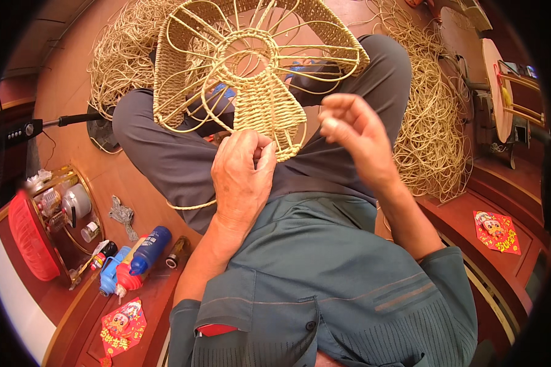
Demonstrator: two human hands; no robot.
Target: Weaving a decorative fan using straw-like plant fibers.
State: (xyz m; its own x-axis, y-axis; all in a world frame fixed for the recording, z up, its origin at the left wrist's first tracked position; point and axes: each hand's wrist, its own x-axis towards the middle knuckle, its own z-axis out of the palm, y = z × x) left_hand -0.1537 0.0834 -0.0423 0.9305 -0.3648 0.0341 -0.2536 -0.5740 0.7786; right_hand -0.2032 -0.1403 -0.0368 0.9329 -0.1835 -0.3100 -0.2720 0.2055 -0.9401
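A partly woven straw basket (269, 110) sits across my lap, its round ring (219, 52) in the middle and loops of cord spreading out from it. From the ring, a tightly woven panel runs toward me. My left hand (242, 174) is closed, pinching the near left edge of that panel; its fingertips are partly hidden. Off the panel's right side, apart from it, hovers my right hand (361, 137), fingers loosely curled and thumb apart, with nothing visible in it. A loose straw cord (193, 207) trails left from beneath my left hand.
Heaps of straw cord lie on the floor at far left (125, 52) and right (431, 134). At left are a black rod (73, 119), a red basin (30, 235), a rack of jars (76, 202) and a blue bottle (151, 249). A round-topped stool (496, 90) stands at right.
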